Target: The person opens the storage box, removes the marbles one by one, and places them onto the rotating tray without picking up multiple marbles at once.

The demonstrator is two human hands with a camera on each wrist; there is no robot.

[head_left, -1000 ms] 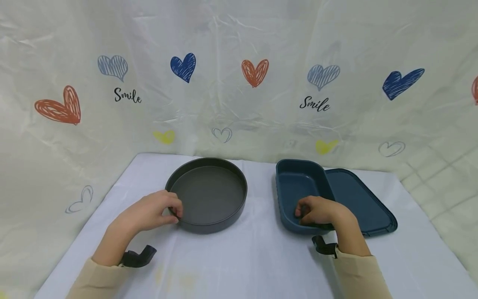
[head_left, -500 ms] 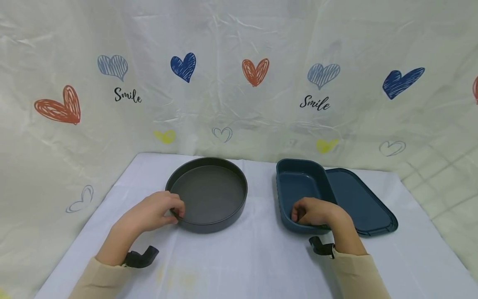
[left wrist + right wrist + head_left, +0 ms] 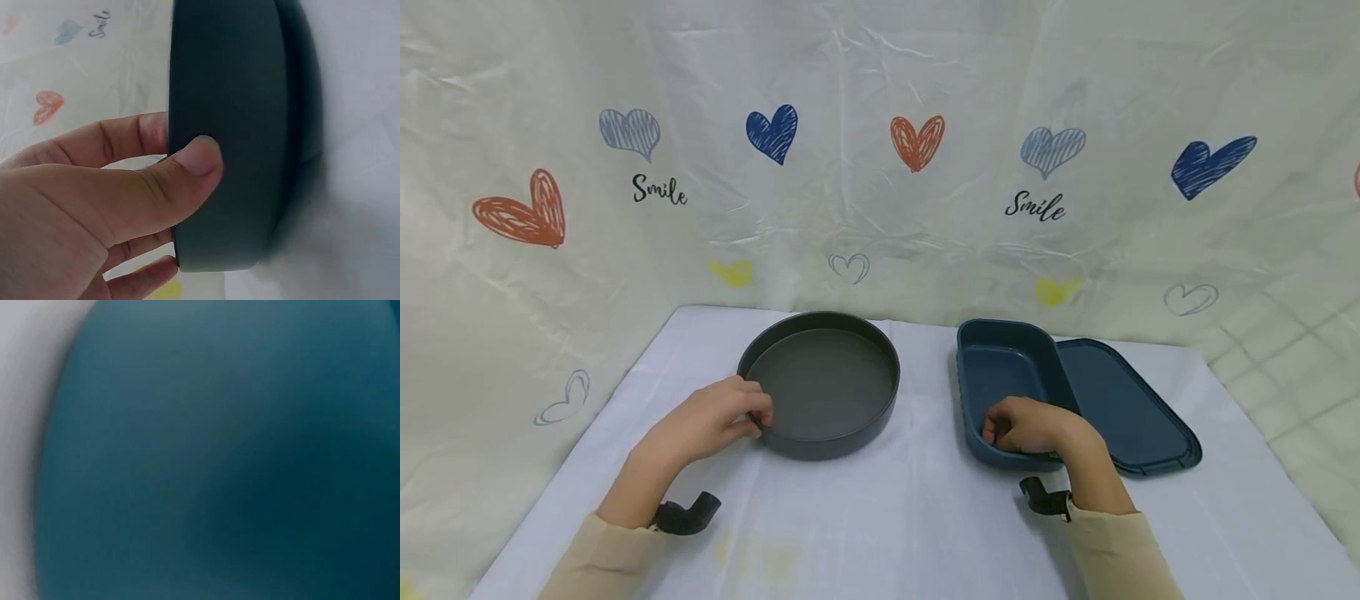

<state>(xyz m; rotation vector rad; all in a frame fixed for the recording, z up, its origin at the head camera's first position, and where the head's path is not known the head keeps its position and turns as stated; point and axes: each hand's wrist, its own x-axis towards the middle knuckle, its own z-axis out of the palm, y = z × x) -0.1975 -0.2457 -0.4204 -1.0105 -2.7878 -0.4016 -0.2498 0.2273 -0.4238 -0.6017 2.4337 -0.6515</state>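
Observation:
My left hand (image 3: 718,418) pinches the near left rim of a round, dark grey cake pan (image 3: 823,387). In the left wrist view the thumb lies along the outer wall (image 3: 231,81), with the fingers over the inner side. On the right, my right hand (image 3: 1033,425) reaches into the near end of a deep blue rectangular food container (image 3: 1000,367). Its fingers curl down over a dark green thing (image 3: 1054,455), mostly hidden under the palm; I cannot tell its kind. The right wrist view shows only blurred blue container wall (image 3: 156,456).
A flat blue lid (image 3: 1123,408) lies to the right of the container, partly behind it. White cloth (image 3: 880,533) covers the table, and a pale curtain with printed hearts (image 3: 917,143) hangs behind. Black camera mounts (image 3: 688,513) sit at both wrists.
The right hand has shifted left inside the container, and its fingers have curled in more. Lately the pan's near side has risen slightly with the left hand.

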